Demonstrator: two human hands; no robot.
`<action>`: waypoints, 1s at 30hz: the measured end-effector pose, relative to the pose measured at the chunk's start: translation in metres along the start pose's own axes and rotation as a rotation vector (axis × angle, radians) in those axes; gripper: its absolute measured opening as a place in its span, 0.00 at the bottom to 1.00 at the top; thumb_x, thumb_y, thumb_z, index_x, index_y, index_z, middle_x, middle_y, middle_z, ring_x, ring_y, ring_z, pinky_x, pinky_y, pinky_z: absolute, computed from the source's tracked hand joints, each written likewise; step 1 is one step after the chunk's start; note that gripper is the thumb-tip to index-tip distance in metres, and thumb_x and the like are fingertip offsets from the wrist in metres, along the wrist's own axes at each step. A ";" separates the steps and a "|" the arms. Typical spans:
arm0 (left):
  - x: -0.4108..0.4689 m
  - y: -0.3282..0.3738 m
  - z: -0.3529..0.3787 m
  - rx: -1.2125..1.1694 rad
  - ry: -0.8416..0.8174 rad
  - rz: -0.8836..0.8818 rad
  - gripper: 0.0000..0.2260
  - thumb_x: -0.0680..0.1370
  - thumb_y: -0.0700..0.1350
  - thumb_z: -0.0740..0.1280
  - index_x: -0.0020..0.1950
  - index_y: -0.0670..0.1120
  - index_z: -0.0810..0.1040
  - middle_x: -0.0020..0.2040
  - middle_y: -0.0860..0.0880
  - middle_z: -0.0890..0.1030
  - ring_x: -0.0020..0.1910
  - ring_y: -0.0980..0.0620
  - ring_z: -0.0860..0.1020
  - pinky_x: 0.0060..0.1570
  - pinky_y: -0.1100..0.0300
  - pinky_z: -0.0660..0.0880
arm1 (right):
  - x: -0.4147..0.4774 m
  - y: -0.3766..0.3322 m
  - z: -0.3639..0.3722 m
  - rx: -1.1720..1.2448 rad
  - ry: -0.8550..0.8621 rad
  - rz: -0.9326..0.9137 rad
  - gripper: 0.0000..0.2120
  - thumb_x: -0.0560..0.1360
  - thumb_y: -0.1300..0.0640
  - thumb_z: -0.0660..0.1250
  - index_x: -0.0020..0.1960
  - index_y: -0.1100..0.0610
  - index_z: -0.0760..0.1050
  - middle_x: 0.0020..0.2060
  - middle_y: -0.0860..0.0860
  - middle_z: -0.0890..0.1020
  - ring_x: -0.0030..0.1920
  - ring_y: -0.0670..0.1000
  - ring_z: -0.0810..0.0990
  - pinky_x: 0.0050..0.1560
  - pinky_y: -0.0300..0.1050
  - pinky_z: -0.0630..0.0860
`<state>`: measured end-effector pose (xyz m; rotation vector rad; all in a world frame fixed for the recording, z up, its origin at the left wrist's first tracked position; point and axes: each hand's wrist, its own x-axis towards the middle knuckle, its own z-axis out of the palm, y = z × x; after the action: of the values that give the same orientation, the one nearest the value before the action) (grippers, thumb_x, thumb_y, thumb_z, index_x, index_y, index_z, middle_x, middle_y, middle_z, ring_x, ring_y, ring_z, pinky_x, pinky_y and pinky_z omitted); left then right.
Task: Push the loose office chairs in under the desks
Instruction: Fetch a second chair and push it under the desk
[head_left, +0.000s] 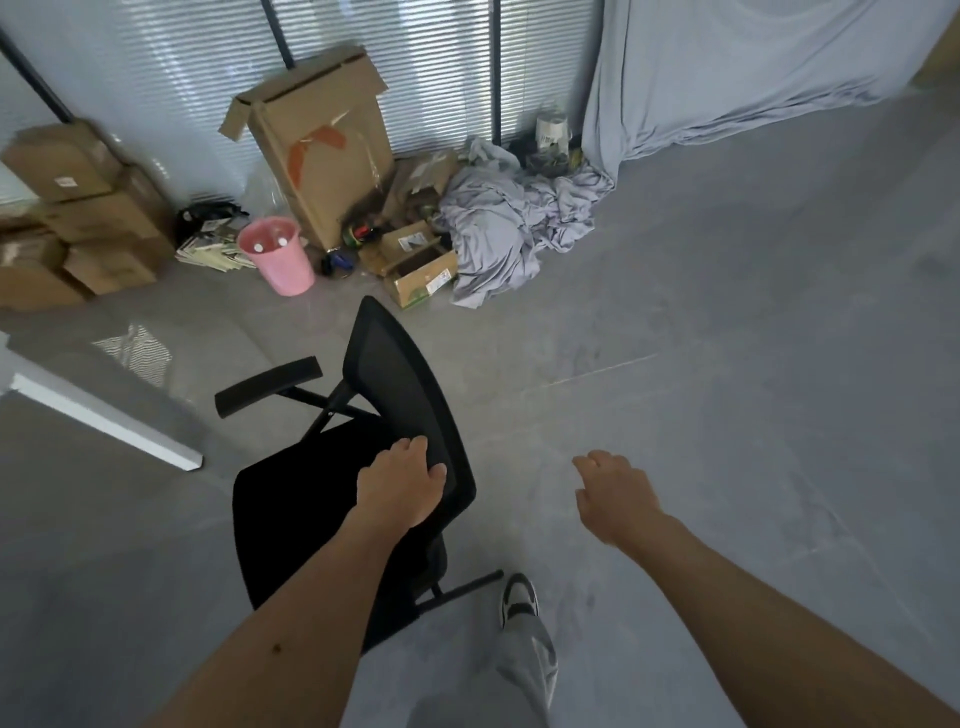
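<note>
Grey office floor (727, 364), boxes (322, 145) by blinds, left hand (400, 483) gripping black chair (400, 395) backrest, right hand (613, 496) loosely open, empty, counter (104, 415) edge at left

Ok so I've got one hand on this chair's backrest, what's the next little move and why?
Probably swing the chair left toward the white desk edge. Your left hand grips the backrest top, the right hand hangs free, and the seat sits out on open floor, not under the desk.
</note>
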<state>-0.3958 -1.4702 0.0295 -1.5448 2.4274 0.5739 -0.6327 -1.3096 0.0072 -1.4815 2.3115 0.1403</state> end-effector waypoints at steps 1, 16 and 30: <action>0.012 0.005 -0.001 -0.014 0.007 -0.005 0.27 0.81 0.59 0.56 0.77 0.47 0.62 0.75 0.46 0.68 0.70 0.42 0.70 0.65 0.43 0.71 | 0.013 0.003 -0.004 -0.002 -0.004 -0.006 0.21 0.80 0.54 0.57 0.72 0.55 0.64 0.70 0.56 0.70 0.65 0.59 0.71 0.62 0.55 0.72; 0.095 0.029 -0.013 -0.095 -0.001 -0.244 0.24 0.79 0.59 0.57 0.69 0.47 0.68 0.65 0.45 0.76 0.58 0.42 0.77 0.56 0.44 0.75 | 0.171 0.003 -0.080 -0.111 -0.050 -0.241 0.21 0.79 0.57 0.57 0.72 0.55 0.64 0.70 0.56 0.70 0.65 0.59 0.70 0.63 0.55 0.72; 0.107 0.076 0.000 -0.288 0.035 -0.714 0.18 0.80 0.57 0.56 0.61 0.46 0.72 0.58 0.47 0.77 0.54 0.45 0.76 0.53 0.46 0.75 | 0.312 -0.031 -0.134 -0.241 -0.123 -0.799 0.20 0.76 0.57 0.60 0.68 0.55 0.68 0.63 0.56 0.74 0.62 0.61 0.73 0.58 0.53 0.74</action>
<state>-0.5110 -1.5297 0.0053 -2.3674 1.6619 0.7524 -0.7553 -1.6275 0.0177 -2.3162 1.4934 0.2766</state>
